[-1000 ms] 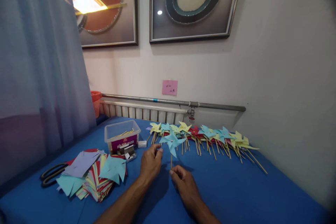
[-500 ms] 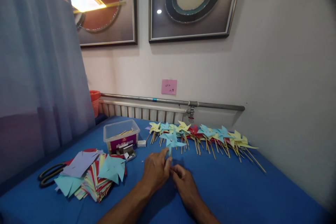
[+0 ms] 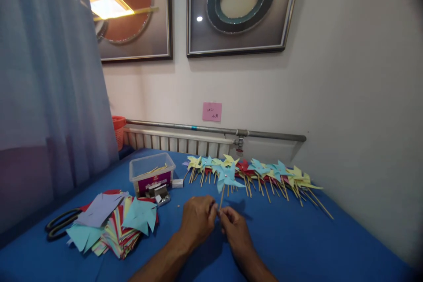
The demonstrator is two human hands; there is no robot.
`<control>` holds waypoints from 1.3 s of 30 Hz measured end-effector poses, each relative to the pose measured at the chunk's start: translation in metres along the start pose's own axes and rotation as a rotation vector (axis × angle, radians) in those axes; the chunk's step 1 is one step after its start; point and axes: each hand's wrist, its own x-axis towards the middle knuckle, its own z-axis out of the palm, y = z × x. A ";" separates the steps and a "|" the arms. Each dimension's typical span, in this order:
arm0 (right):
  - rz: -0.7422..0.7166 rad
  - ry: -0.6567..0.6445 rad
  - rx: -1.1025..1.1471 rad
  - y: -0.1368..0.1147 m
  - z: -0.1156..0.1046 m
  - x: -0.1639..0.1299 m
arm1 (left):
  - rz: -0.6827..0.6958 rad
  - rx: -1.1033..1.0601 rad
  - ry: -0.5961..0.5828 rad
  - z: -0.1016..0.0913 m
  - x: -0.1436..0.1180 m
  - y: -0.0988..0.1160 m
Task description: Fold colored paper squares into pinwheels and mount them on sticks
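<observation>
A light blue paper pinwheel (image 3: pixel 226 176) stands upright on a thin wooden stick in front of me. The fingers of my right hand (image 3: pixel 235 224) are closed around the low end of its stick. My left hand (image 3: pixel 198 216) is closed too, its fingertips pinched at the stick just above the right hand's fingers. The bottom tip of the stick is hidden by the fingers. Behind it, a row of finished pinwheels (image 3: pixel 261 167) in yellow, blue and red lies along the table's far side, sticks toward me.
Left of my hands, cut paper sheets (image 3: pixel 115 224) lie in a stack by black-handled scissors (image 3: pixel 61 224). A clear plastic tub (image 3: pixel 152 172) holds sticks, with small boxes (image 3: pixel 161 194) at its front. The blue-covered table (image 3: pixel 297 246) meets a wall; a curtain (image 3: pixel 56 75) hangs left.
The pinwheel's head has shifted right, and more of its stick now shows. My left hand has slid lower, its raised finger now curled in. The right hand has moved slightly right.
</observation>
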 end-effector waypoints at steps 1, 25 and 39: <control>0.005 0.035 0.017 -0.001 -0.002 0.001 | -0.019 -0.020 -0.053 0.002 -0.001 0.001; 0.076 0.088 0.126 0.011 0.000 0.006 | -0.238 -0.106 -0.165 0.027 -0.007 0.002; 0.047 0.084 0.104 0.010 0.001 0.007 | -0.311 -0.071 -0.258 0.022 -0.005 0.007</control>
